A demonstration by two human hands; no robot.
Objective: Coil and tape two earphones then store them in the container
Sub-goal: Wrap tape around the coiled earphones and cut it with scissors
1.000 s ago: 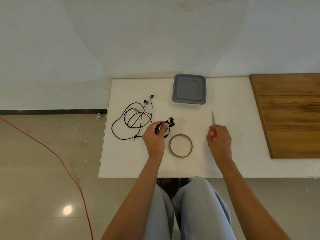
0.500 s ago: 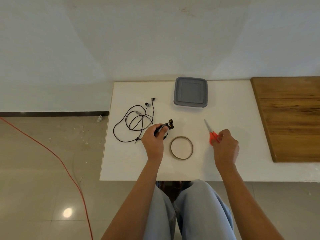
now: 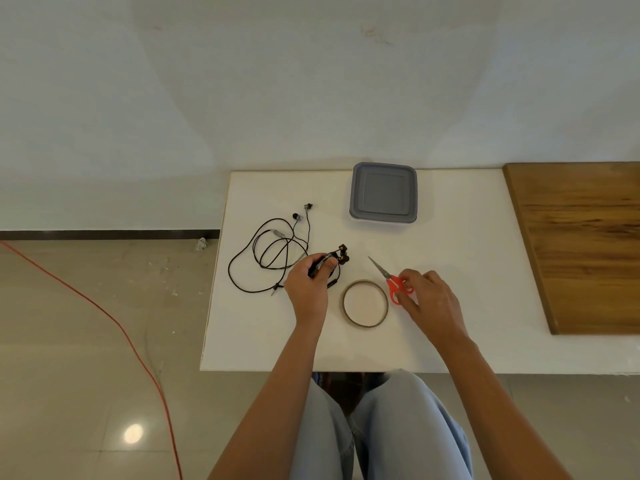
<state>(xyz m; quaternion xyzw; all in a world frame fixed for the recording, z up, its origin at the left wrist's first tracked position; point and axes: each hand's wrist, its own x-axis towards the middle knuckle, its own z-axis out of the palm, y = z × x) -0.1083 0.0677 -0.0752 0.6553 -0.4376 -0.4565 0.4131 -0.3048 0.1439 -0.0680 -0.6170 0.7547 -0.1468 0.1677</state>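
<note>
Left hand (image 3: 309, 289) around coiled earphone (image 3: 337, 263), right hand (image 3: 429, 299) on red scissors (image 3: 393, 280), tape roll (image 3: 365, 303) between.

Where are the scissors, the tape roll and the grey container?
scissors (image 3: 393, 283): head view, on the red handle.
tape roll (image 3: 365, 325): head view, on its near rim.
grey container (image 3: 382, 192): head view, on the middle of its lid.

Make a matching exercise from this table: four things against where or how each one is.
Things:
1. scissors
2. tape
3. container
4. coiled earphone

States:
A. lid on, at the far side
B. gripped by the left hand
C. held by the right hand
D. lying flat between the hands

Pairs: 1-C, 2-D, 3-A, 4-B
</note>
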